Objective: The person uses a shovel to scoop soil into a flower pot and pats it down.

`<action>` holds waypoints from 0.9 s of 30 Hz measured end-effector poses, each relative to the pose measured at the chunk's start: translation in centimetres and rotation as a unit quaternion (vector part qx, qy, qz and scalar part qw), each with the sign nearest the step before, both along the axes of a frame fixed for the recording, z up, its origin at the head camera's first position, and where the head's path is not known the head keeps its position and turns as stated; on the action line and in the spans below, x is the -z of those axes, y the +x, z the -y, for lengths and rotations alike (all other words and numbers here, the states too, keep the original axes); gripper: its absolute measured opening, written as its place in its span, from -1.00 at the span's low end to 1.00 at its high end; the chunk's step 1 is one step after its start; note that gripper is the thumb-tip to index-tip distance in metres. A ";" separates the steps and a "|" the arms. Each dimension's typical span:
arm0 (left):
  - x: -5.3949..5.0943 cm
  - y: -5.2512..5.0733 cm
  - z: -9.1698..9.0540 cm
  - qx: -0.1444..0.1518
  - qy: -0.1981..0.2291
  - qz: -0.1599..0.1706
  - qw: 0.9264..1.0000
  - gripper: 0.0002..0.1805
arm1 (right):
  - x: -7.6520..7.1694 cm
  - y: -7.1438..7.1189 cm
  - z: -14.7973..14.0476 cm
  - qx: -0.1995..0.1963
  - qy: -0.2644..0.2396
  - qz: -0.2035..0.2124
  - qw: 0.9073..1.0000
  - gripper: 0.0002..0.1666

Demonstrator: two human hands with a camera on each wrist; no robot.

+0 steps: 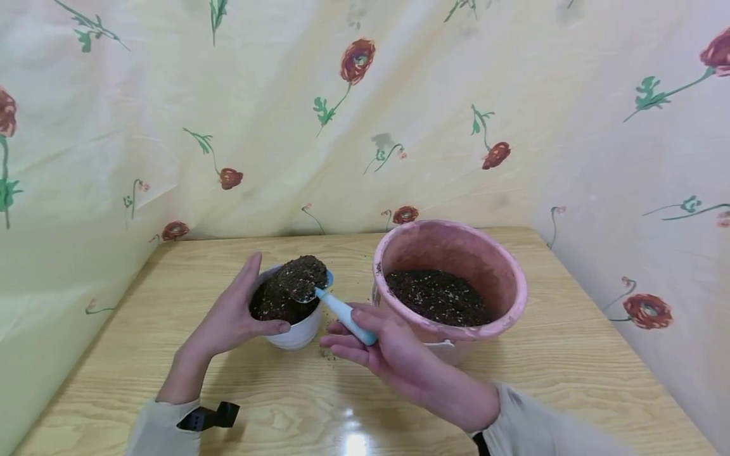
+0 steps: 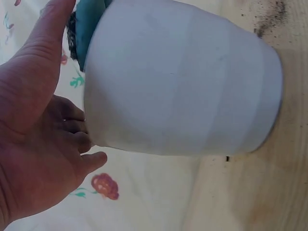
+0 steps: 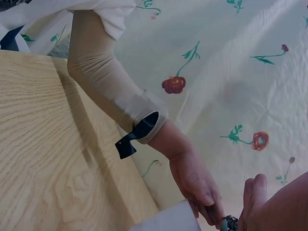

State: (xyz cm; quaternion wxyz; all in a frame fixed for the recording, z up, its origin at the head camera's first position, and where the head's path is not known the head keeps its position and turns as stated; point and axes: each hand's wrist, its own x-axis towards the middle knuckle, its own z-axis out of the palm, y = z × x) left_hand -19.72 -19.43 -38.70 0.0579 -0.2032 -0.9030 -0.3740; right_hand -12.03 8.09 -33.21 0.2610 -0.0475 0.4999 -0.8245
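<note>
A small white flowerpot (image 1: 296, 335) with dark soil in it stands on the table, left of centre. My left hand (image 1: 228, 313) holds it at the rim, the thumb along the near side and the fingers on the far side. My right hand (image 1: 393, 345) grips the light-blue handle of a small garden trowel (image 1: 345, 313). Heaped with soil (image 1: 305, 273), the trowel's blade is over the pot's opening. In the left wrist view the pot's wall (image 2: 168, 82) fills the middle, with the blue-green blade (image 2: 94, 24) beside its rim.
A pink bucket (image 1: 518, 288) with soil (image 1: 439, 296) inside stands to the right, close to my right hand. Crumbs of soil (image 2: 272, 17) lie on the wooden table (image 1: 285, 411). Flower-patterned cloth (image 1: 274, 95) hangs behind and along both sides.
</note>
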 end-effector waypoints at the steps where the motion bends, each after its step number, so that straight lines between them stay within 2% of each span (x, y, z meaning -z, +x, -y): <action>1: 0.3 0.0 0.0 -0.003 0.000 0.003 1.000 0.49 | 0.4 -0.1 0.4 0.000 -0.001 0.000 1.000 -0.45; 6: 1.3 0.0 0.2 -0.022 0.006 0.019 1.000 0.51 | 2.0 -0.5 1.9 0.001 0.002 -0.006 1.000 -0.45; 13: 1.6 -0.1 0.1 -0.030 0.009 0.035 0.999 0.49 | 3.7 -1.2 3.5 0.016 0.036 -0.069 0.997 -0.53; 21: 1.8 -0.4 0.0 -0.026 0.011 0.033 0.999 0.45 | 4.8 -1.7 3.9 0.038 0.095 -0.163 0.981 -0.44; 27: 1.8 -0.6 -0.1 -0.024 0.012 0.037 0.999 0.45 | 5.2 -1.5 3.4 0.049 0.128 -0.207 0.969 -0.39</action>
